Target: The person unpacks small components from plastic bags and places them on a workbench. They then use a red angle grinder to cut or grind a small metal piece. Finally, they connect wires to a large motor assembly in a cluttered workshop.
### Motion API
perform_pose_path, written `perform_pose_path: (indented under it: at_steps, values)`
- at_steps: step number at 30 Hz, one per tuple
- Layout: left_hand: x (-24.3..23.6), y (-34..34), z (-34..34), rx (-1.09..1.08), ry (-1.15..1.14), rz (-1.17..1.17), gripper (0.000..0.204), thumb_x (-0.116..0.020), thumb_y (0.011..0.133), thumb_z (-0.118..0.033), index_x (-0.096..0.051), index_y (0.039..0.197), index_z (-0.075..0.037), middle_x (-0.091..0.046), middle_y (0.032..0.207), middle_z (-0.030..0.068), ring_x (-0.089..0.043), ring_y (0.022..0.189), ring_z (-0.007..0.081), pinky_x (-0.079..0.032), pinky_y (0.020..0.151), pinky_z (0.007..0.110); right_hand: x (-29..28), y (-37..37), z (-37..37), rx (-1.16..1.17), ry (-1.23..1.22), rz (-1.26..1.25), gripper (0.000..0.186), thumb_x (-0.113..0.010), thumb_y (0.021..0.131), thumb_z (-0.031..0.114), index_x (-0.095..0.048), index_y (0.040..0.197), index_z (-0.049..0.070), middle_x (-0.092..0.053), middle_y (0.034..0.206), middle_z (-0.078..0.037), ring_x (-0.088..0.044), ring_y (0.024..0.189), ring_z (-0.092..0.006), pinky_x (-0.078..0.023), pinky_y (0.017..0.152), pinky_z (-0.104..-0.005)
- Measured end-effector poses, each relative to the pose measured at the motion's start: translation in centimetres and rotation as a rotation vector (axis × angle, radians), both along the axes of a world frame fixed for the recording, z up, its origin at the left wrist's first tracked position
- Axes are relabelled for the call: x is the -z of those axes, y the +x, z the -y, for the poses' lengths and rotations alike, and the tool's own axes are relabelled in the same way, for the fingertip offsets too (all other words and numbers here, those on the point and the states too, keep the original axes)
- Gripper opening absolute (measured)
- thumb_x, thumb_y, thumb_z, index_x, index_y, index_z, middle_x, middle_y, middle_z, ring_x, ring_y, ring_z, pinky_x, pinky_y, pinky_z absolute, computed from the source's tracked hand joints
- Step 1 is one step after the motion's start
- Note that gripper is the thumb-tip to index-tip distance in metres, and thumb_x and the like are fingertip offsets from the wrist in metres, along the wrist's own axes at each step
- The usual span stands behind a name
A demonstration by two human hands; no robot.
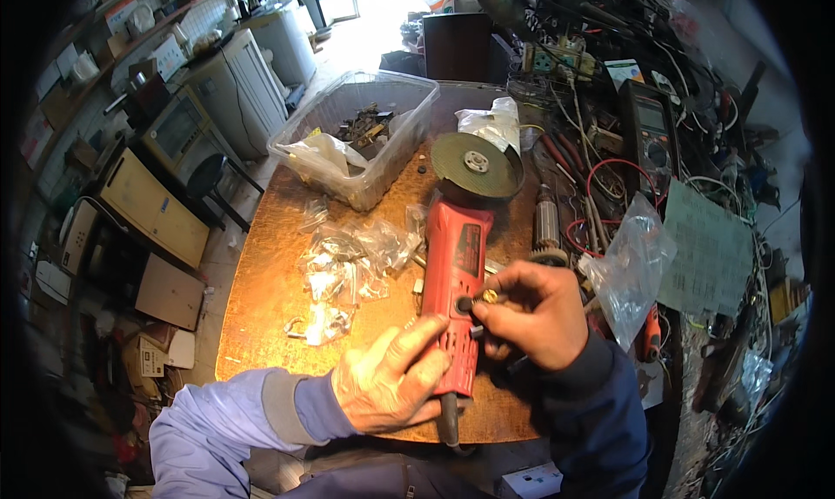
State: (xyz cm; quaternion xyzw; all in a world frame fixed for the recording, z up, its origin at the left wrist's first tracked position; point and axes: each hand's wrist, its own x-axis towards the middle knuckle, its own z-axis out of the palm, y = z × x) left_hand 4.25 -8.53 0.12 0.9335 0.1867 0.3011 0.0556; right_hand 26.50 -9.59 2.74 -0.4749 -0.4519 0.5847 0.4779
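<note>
A red angle grinder (458, 248) lies on the wooden table, its dark disc (474, 164) pointing away from me and its black cord (449, 419) toward me. My left hand (390, 379) grips the rear of its body from the left side. Between the thumb and fingers of my right hand (539, 314) is a small brass-coloured part (490, 297). That part is right beside a round black spot (464, 306) on the grinder's side. Its exact kind is too small to tell, and my fingers hide some of it.
Several small clear bags (348, 260) of parts lie left of the grinder. Behind them stands a clear plastic bin (409, 107) with scraps. To the right are a motor armature (546, 225), a multimeter (652, 133), an empty-looking plastic bag (639, 264), a green sheet (709, 247) and tangled wires.
</note>
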Motion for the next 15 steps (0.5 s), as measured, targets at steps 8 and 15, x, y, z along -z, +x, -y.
perform_pose_path:
  at_steps: [8, 15]
  values:
    - [0.1, 0.0, -0.1, -0.041, -0.172, 0.1, 0.069, -0.081, 0.056, -0.031, -0.051, 0.113, -0.007, -0.053, 0.122, 0.018, -0.062, 0.083, 0.0257, -0.054, 0.06, 0.031, -0.2, -0.6, 0.1, 0.057, 0.126, 0.115, 0.011, -0.068, 0.079, -0.006, -0.063, 0.089, -0.006, -0.064, 0.07, -0.007, -0.062, 0.057, -0.0097, -0.048, 0.05, -0.0213]
    - [-2.4, -0.9, 0.2, -0.107, -0.523, -0.003, 0.08, -0.079, 0.064, -0.023, -0.045, 0.135, -0.01, -0.043, 0.134, 0.0189, -0.053, 0.111, 0.0366, -0.05, 0.089, 0.042, -0.2, -2.8, 1.1, 0.249, -0.117, -0.031, 0.016, -0.066, 0.081, -0.006, -0.063, 0.097, -0.006, -0.065, 0.08, -0.007, -0.062, 0.063, -0.0101, -0.051, 0.055, -0.0217]
